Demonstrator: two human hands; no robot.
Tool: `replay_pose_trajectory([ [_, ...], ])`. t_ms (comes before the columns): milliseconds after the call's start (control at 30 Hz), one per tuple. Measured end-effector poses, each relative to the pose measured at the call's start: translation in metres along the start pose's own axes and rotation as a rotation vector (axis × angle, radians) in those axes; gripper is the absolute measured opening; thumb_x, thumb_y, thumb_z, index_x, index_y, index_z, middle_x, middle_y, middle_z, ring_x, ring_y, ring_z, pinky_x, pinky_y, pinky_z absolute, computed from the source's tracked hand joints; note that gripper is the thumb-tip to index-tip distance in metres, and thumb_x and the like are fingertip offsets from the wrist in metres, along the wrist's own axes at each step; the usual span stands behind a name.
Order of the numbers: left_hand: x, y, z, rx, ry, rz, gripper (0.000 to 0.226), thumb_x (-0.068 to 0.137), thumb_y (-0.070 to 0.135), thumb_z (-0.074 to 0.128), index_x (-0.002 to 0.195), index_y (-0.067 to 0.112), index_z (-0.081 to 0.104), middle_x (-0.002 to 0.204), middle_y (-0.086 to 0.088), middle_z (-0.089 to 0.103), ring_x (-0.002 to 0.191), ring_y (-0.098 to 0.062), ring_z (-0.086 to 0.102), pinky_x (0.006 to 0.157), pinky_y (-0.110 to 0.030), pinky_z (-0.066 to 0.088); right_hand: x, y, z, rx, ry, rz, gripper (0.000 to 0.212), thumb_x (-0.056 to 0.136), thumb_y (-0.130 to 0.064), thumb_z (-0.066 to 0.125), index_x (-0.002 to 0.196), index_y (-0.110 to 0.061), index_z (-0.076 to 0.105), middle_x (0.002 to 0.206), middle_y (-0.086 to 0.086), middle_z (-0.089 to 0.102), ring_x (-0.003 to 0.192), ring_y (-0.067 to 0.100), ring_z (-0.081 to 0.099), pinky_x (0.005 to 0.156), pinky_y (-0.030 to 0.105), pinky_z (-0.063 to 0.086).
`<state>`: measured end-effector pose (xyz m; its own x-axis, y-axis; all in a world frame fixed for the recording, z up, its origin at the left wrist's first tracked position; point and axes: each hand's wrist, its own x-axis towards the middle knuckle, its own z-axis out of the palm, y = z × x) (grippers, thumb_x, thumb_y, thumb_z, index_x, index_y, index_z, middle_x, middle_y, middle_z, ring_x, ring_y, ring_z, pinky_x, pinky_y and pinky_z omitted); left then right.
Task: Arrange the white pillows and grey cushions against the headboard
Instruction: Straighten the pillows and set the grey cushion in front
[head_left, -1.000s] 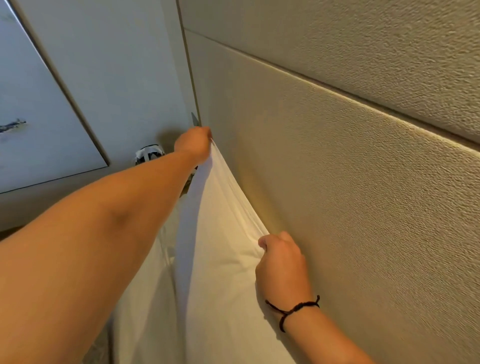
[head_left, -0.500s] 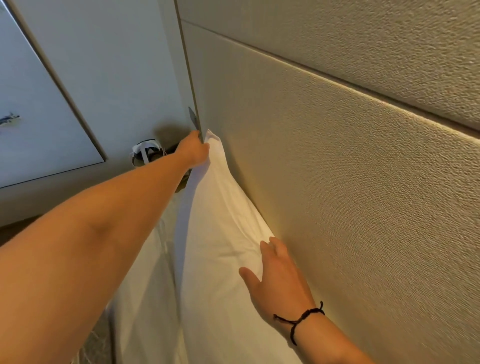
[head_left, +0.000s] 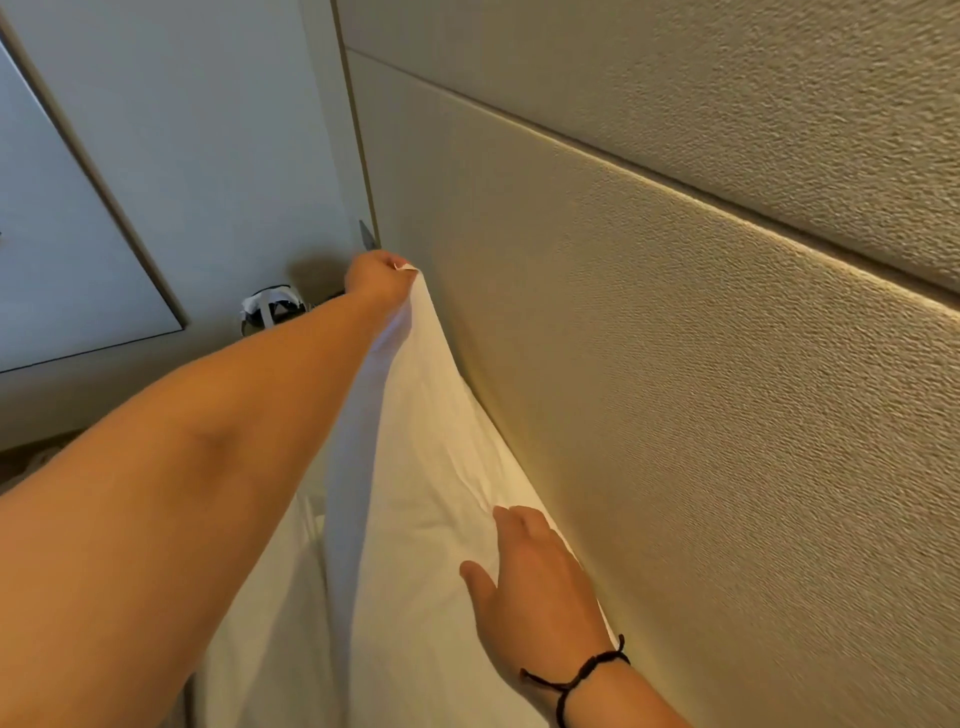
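Your left hand (head_left: 382, 275) pinches the far top corner of the white pillow (head_left: 415, 467), which stands against the headboard (head_left: 675, 415). Your right hand (head_left: 535, 582) lies flat and open on its near face. The pillow looks light, soft and floppy, so grip the corners.

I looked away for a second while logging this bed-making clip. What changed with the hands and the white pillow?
The right hand let go of the pinched edge of the white fabric pillow and now lies flat on it. The left hand still grips the far corner, beside the beige textured headboard.
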<state>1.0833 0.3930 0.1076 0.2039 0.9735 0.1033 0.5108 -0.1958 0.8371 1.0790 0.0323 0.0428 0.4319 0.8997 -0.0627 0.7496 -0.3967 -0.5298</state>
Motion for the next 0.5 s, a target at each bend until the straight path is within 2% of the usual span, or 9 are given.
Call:
replay_pose_trajectory([
  [67,0.003,0.002,-0.003,-0.017,0.018,0.055,0.015,0.092,0.024,0.064,0.099,0.013,0.072,0.096,-0.006,0.068,0.088,-0.017,0.064,0.089,-0.036,0.052,0.000,0.003,0.003,-0.013,0.021,-0.007,0.054,0.098,-0.046,0.043,0.146,-0.025,0.030,0.143,-0.009,0.036,0.125,0.011,0.043,0.103,0.024,0.039],
  [167,0.013,0.013,-0.015,0.062,-0.004,0.070,0.016,0.093,0.024,0.064,0.098,0.012,0.073,0.094,-0.007,0.069,0.092,-0.022,0.065,0.087,-0.036,0.054,0.001,0.006,0.006,-0.042,0.049,-0.006,0.047,0.101,-0.041,0.038,0.145,-0.027,0.033,0.139,-0.008,0.038,0.119,0.012,0.045,0.098,0.024,0.040],
  [200,0.018,0.019,-0.020,0.027,0.011,0.049,0.013,0.093,0.020,0.064,0.096,0.011,0.073,0.093,-0.007,0.069,0.092,-0.024,0.067,0.086,-0.036,0.056,0.000,0.006,0.007,-0.053,0.059,-0.004,0.045,0.101,-0.040,0.036,0.144,-0.027,0.034,0.135,-0.007,0.040,0.116,0.012,0.046,0.095,0.024,0.041],
  [267,0.027,0.030,-0.029,-0.212,0.047,-0.036,0.010,0.095,0.007,0.058,0.095,0.007,0.069,0.089,-0.009,0.068,0.091,-0.026,0.069,0.075,-0.030,0.060,0.000,0.004,0.009,-0.070,0.073,0.007,0.041,0.101,-0.040,0.036,0.140,-0.027,0.039,0.128,-0.007,0.044,0.111,0.013,0.048,0.092,0.024,0.042],
  [300,0.029,0.035,-0.032,-0.280,0.058,-0.050,0.011,0.095,0.003,0.057,0.100,0.006,0.066,0.094,-0.010,0.067,0.094,-0.026,0.068,0.070,-0.026,0.059,-0.001,0.003,0.009,-0.076,0.077,0.015,0.040,0.101,-0.041,0.036,0.137,-0.026,0.041,0.125,-0.006,0.046,0.110,0.013,0.049,0.091,0.024,0.042],
  [333,0.030,0.037,-0.033,-0.235,0.029,-0.013,0.019,0.095,0.002,0.057,0.111,0.008,0.064,0.106,-0.010,0.067,0.101,-0.024,0.066,0.072,-0.023,0.056,-0.001,0.002,0.009,-0.083,0.082,0.023,0.039,0.100,-0.042,0.036,0.134,-0.025,0.044,0.123,-0.006,0.047,0.108,0.013,0.049,0.091,0.025,0.043],
  [400,0.023,0.035,-0.029,0.065,-0.183,0.128,0.044,0.095,0.007,0.060,0.136,0.015,0.050,0.137,-0.011,0.054,0.121,-0.026,0.055,0.088,-0.027,0.047,-0.003,0.000,0.008,-0.098,0.088,0.044,0.038,0.099,-0.048,0.038,0.125,-0.023,0.050,0.118,-0.005,0.048,0.104,0.014,0.050,0.090,0.025,0.044],
  [433,0.014,0.030,-0.028,0.273,-0.313,0.190,0.050,0.096,0.011,0.059,0.143,0.018,0.043,0.143,-0.011,0.048,0.127,-0.028,0.050,0.092,-0.031,0.043,-0.004,-0.002,0.007,-0.110,0.084,0.054,0.039,0.097,-0.053,0.038,0.119,-0.023,0.052,0.116,-0.005,0.048,0.103,0.014,0.049,0.089,0.026,0.045],
  [500,-0.007,0.015,-0.028,0.692,-0.502,0.323,0.047,0.101,0.018,0.048,0.147,0.019,0.039,0.145,-0.015,0.046,0.128,-0.034,0.048,0.095,-0.038,0.041,-0.007,-0.005,0.005,-0.147,0.070,0.069,0.045,0.094,-0.061,0.037,0.111,-0.024,0.054,0.111,-0.006,0.047,0.100,0.014,0.046,0.089,0.027,0.044],
])
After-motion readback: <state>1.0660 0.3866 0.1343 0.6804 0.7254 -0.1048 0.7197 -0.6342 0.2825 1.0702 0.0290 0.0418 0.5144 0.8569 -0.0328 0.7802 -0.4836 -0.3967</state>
